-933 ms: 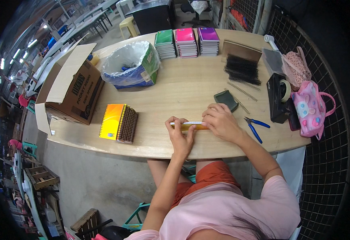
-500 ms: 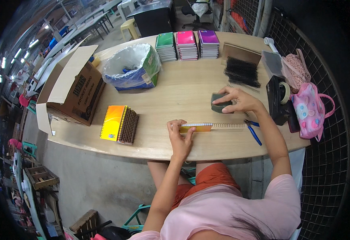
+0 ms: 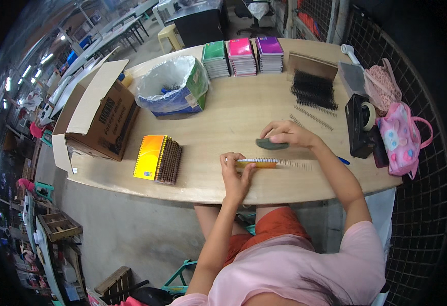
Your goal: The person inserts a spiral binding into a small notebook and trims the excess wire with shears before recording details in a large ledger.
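Note:
Near the table's front edge, my left hand [image 3: 237,178] is closed round a small yellow notebook [image 3: 260,164], held on its long edge with the spine up. A thin wire coil [image 3: 296,164] runs along that spine and sticks out past its right end. Just above, my right hand [image 3: 291,135] grips a dark green block [image 3: 271,144], its underside close to the spine; whether it touches the coil I cannot tell. Beside my right forearm shows one blue handle of the pliers [image 3: 343,160]; the rest is hidden. To the left stands a stack of yellow spiral notebooks [image 3: 154,159].
A cardboard box [image 3: 106,120] and a plastic-lined bin [image 3: 175,102] stand at left. Stacks of green [image 3: 215,58], pink [image 3: 242,57] and purple notebooks [image 3: 269,55] line the back. Black coils [image 3: 312,89], loose coils [image 3: 312,117], a tape dispenser [image 3: 358,127] and a pink bag [image 3: 399,137] lie right.
My right hand has moved left and down with the dark green block, from above the coil's free end to over the notebook's spine. The block has tilted flatter. My forearm now covers most of the pliers.

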